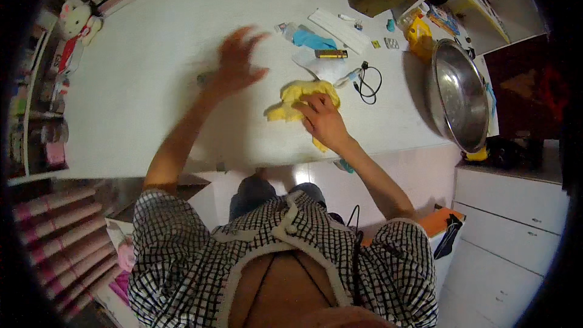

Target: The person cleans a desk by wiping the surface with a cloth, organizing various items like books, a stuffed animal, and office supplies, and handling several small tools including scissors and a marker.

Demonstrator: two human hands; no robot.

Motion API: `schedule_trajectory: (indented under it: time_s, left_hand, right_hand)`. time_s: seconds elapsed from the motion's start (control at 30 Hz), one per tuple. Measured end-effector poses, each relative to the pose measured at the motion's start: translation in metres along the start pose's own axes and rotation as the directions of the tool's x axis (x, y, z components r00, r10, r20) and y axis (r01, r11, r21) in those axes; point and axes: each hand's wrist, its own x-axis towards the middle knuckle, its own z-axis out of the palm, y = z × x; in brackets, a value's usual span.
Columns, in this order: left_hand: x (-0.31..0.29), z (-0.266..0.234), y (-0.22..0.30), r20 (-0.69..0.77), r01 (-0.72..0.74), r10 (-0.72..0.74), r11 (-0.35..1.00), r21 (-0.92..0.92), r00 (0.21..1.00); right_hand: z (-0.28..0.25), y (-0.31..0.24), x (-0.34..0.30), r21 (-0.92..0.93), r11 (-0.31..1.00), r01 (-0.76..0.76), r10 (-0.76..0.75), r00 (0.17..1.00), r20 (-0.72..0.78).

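Observation:
A crumpled yellow cloth (285, 111) lies on the white table (139, 79) near its front edge, one corner hanging toward the edge. My right hand (326, 124) rests on top of it, its bent fingers pressed into the fabric. To the left, my left hand (237, 67) is raised over the tabletop, blurred by motion. Its fingers are spread apart and nothing shows between them. Beside the left wrist is a small greyish object (205, 78), too blurred to name.
Just beyond the cloth lie a yellow-and-black box (331, 54), a blue cloth-like piece (313, 39), a long white strip (339, 30) and a black cable (368, 94). A large metal basin (458, 97) stands at the right edge. A plush toy (79, 23) sits far left.

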Motion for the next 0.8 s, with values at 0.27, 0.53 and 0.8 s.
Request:
schedule_trajectory:
  time_s: [0.27, 0.53, 0.8]
  left_hand:
    - [0.084, 0.113, 0.018, 0.216, -0.171, 0.186, 0.982, -0.085, 0.959]
    - [0.083, 0.092, 0.009, 0.438, -0.101, 0.067, 0.993, 0.055, 0.896]
    - [0.106, 0.079, 0.068, 0.736, 0.335, 0.179, 0.803, -0.493, 0.653]
  right_hand:
    - [-0.041, 0.122, 0.057, -0.034, 0.935, -0.353, 0.346, 0.929, -0.129]
    - [-0.034, 0.134, 0.053, 0.383, 0.738, -0.556, 0.58, 0.812, 0.064]
    - [-0.097, 0.114, 0.066, 0.758, 0.525, -0.386, 0.449, 0.883, 0.139]
